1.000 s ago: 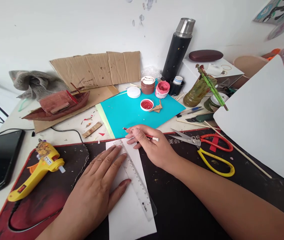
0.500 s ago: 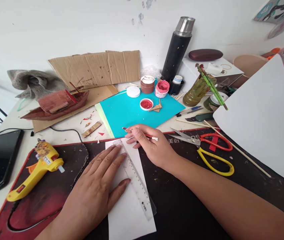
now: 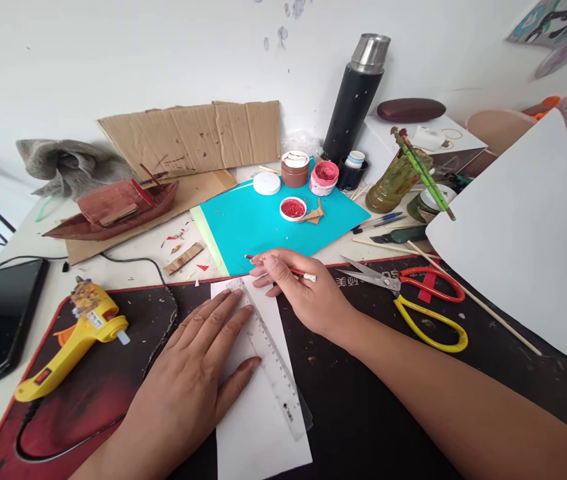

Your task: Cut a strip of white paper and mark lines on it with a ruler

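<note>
My left hand [image 3: 198, 367] lies flat across a clear plastic ruler [image 3: 276, 370], fingers extended and holding it down against a strip of white paper [image 3: 243, 440]. The ruler slants from upper left to lower right over the sheet. Just beyond the paper's far end, my right hand [image 3: 300, 290] is closed around a thin red pencil [image 3: 297, 272] with a pale end. The pencil lies nearly level above the paper's top edge, and its other end shows past my fingertips. Under the ruler's lower end, a clear plastic corner sticks out beyond the paper.
On the left sit a yellow glue gun [image 3: 76, 340] with its cord and a black phone [image 3: 6, 320]. Scissors [image 3: 403, 290] rest to the right, near a large white sheet [image 3: 528, 240]. Behind are a brown model boat [image 3: 113, 210], paint pots [image 3: 294, 170] and a black thermos [image 3: 356, 100].
</note>
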`<state>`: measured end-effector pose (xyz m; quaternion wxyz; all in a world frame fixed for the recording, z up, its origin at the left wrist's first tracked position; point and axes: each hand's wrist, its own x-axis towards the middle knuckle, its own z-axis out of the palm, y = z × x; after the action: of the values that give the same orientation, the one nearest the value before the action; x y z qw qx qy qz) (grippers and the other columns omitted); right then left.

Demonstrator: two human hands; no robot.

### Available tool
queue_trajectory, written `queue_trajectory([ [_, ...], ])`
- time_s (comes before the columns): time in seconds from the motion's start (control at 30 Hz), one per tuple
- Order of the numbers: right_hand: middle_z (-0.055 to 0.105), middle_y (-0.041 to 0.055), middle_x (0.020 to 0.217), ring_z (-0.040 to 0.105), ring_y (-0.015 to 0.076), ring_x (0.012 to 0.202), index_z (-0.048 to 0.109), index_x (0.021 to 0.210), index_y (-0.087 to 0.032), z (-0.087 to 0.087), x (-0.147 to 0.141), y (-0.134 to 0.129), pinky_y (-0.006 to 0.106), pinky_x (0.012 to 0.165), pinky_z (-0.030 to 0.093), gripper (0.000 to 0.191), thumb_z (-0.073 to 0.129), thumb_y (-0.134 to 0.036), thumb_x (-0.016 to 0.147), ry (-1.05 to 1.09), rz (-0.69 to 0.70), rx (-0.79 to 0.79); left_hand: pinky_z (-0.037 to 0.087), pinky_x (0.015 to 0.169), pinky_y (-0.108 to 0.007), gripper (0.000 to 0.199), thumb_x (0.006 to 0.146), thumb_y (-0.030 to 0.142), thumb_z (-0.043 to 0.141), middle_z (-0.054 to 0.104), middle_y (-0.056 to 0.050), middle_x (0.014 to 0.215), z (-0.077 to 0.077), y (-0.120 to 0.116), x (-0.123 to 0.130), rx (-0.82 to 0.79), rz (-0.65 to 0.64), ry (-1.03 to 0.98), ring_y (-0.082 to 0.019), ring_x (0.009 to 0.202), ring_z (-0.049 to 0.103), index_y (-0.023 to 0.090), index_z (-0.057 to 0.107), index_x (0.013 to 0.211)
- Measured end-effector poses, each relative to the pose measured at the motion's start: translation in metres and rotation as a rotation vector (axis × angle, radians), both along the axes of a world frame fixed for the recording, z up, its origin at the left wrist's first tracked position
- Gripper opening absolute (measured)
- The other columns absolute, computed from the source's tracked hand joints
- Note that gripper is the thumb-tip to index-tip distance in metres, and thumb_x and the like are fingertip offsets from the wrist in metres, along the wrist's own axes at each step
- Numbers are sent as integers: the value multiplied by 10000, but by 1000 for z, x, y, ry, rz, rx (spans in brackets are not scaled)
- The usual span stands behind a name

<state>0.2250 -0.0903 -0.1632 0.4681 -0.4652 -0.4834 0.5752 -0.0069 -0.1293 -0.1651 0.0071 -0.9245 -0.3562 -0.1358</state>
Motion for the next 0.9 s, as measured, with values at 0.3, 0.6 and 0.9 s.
queue_trajectory([
  [0.3,808,71,1131,824,220,992,756,1126,-226,1,0,0,311,800,662,513,623,-713,1038,2,0,-6,567,1146,-537,568,1101,524,510,605,-158,1610,2,1,1,22,-2,25,-347,1474,589,164,540,1540],
  [0.6,809,68,1116,825,230,995,756,1120,-233,1,0,-1,329,807,668,518,614,-724,1037,-8,0,-4,569,1156,-533,568,1094,515,532,599,-155,1619,-1,1,0,3,5,7,-345,1484,586,174,535,1549],
  [0.9,813,68,1137,828,232,1006,751,1124,-234,2,0,-1,333,816,667,505,618,-714,1038,-10,1,-10,559,1169,-531,570,1084,518,559,600,-145,1623,0,1,0,-22,10,-14,-348,1491,582,189,541,1549],
])
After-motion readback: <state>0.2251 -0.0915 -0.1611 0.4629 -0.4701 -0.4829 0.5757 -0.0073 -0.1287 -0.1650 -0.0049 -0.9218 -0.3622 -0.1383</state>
